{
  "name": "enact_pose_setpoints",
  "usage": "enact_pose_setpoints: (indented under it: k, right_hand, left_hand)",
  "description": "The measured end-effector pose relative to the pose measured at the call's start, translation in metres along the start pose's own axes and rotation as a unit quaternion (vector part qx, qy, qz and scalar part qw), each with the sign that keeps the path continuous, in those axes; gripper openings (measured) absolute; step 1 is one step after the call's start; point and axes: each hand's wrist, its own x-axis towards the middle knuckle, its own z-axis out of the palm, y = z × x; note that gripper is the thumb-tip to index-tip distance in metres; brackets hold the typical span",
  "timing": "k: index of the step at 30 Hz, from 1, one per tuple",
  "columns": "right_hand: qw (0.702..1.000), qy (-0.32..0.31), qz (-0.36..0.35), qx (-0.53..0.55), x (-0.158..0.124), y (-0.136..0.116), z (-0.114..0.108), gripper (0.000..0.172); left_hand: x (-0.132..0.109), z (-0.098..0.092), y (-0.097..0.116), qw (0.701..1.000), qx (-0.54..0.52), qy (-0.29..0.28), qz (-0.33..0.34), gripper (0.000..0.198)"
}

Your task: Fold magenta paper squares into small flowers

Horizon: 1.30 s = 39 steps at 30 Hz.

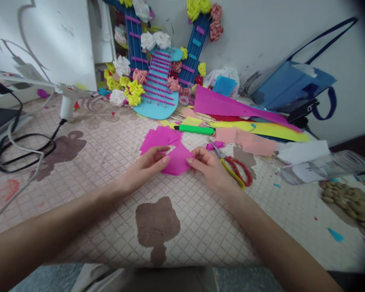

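A small magenta sheet of paper (179,161) is held between my two hands, just above the patterned tablecloth. My left hand (150,163) pinches its left edge between thumb and fingers. On the opposite edge, my right hand (207,164) grips it with thumb and forefinger. Behind it lies a pile of similar magenta paper pieces (159,138). Scissors (231,162) with red and yellow handles rest just beyond my right hand, beside a few magenta scraps (215,145). A green marker (196,129) lies across the far side of the pile.
Peach paper pieces (258,144) and long magenta and yellow sheets lie at the back right. A clear plastic bottle (331,166) and peanut-like shells (348,200) are far right. A white glue gun (67,101) with a cord stands left. Blue guitar-shaped crafts (159,87) lean on the wall.
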Motion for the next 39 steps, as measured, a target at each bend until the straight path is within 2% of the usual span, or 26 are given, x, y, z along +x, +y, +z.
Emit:
enact_pose_setpoints:
  k: [4,6,8,10,14,16,18,22,24,25,27,30,31,35,36,39]
  right_hand:
    - [0.995,0.03,0.036,0.091,-0.003,0.001,0.003,0.024]
    - [0.994,0.017,0.035,0.1,-0.006,0.0,0.003,0.024]
    - [0.996,-0.008,0.004,0.089,-0.009,-0.001,0.001,0.033]
    - [0.997,-0.041,-0.045,0.047,-0.012,-0.003,-0.004,0.044]
    - [0.981,-0.082,-0.125,-0.125,-0.014,-0.006,-0.013,0.03]
    - [0.965,-0.089,-0.154,-0.193,-0.015,-0.006,-0.015,0.034]
    - [0.948,-0.085,-0.19,-0.242,-0.017,-0.005,-0.013,0.035]
    - [0.909,-0.046,-0.271,-0.314,-0.021,-0.001,-0.004,0.022]
    - [0.893,-0.034,-0.281,-0.349,-0.024,0.002,-0.001,0.016]
    - [0.886,-0.033,-0.278,-0.369,-0.025,0.002,0.0,0.013]
    - [0.873,-0.04,-0.263,-0.408,-0.028,0.004,0.002,0.009]
    - [0.859,-0.068,-0.247,-0.443,-0.03,0.004,0.004,0.007]
    - [0.858,-0.083,-0.244,-0.443,-0.031,0.004,0.004,0.007]
    - [0.879,-0.152,-0.22,-0.395,-0.03,0.004,0.0,0.007]
    - [0.886,-0.163,-0.209,-0.38,-0.03,0.003,-0.002,0.009]
    - [0.906,-0.182,-0.176,-0.34,-0.027,0.003,-0.009,0.014]
  left_hand:
    - [0.001,-0.001,0.006,0.994,-0.073,-0.054,-0.058,0.026]
    - [0.001,-0.003,0.007,0.994,-0.054,-0.06,-0.08,0.019]
    - [0.002,-0.008,0.007,0.993,-0.042,-0.054,-0.1,0.016]
    - [0.003,-0.013,0.008,0.988,-0.044,-0.083,-0.123,0.017]
    - [0.005,-0.023,0.011,0.974,-0.028,-0.18,-0.134,0.017]
    - [0.007,-0.026,0.011,0.974,-0.009,-0.193,-0.116,0.016]
    - [0.008,-0.027,0.01,0.981,0.016,-0.175,-0.088,0.019]
    - [0.009,-0.027,0.007,0.992,0.108,-0.061,0.009,0.029]
    - [0.007,-0.027,0.009,0.98,0.186,0.004,0.073,0.029]
    - [0.006,-0.027,0.01,0.968,0.228,0.017,0.108,0.031]
    - [0.002,-0.025,0.014,0.939,0.294,-0.016,0.178,0.042]
    - [-0.006,-0.019,0.016,0.898,0.35,-0.118,0.238,0.063]
    - [-0.008,-0.017,0.015,0.888,0.371,-0.133,0.238,0.059]
    - [-0.01,-0.015,0.01,0.863,0.43,-0.157,0.214,0.011]
    - [-0.01,-0.016,0.01,0.864,0.427,-0.163,0.21,0.006]
    - [-0.006,-0.02,0.009,0.878,0.401,-0.17,0.196,0.009]
